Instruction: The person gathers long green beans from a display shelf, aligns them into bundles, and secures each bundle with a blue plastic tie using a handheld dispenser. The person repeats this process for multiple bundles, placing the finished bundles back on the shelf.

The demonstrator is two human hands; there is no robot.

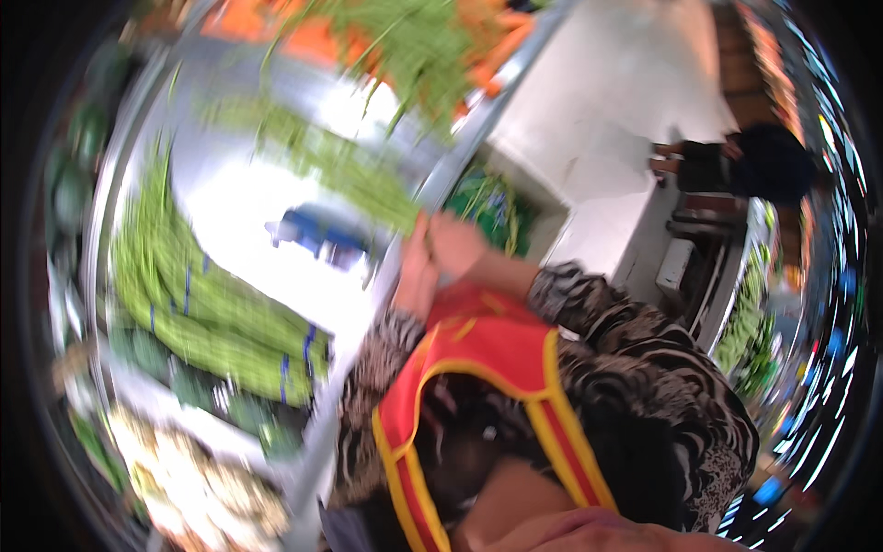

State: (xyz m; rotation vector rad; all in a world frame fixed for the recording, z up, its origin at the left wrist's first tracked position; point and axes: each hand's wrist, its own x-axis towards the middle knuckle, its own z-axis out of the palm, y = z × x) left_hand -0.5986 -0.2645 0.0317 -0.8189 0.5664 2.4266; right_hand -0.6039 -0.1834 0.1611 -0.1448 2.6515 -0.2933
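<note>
A loose bunch of long green stalks (324, 159), perhaps garlic shoots or long beans, stretches across the metal counter (227, 186). Its near end meets my left hand (417, 265) and my right hand (455, 241), which are close together at the counter's edge. Both hands appear closed around that end; motion blur hides the individual fingers. On the counter beside the bunch sits a blue device (317, 231), possibly a tape dispenser. To the left lie similar stalks in bundles (221, 317) bound with blue bands.
Carrots (507, 41) and more green stalks (407, 55) fill the far end. Dark green vegetables (193, 386) and pale produce (200, 476) line the near left. A green bag or bin (483, 203) is below the counter's right edge. A person (766, 162) is across the aisle.
</note>
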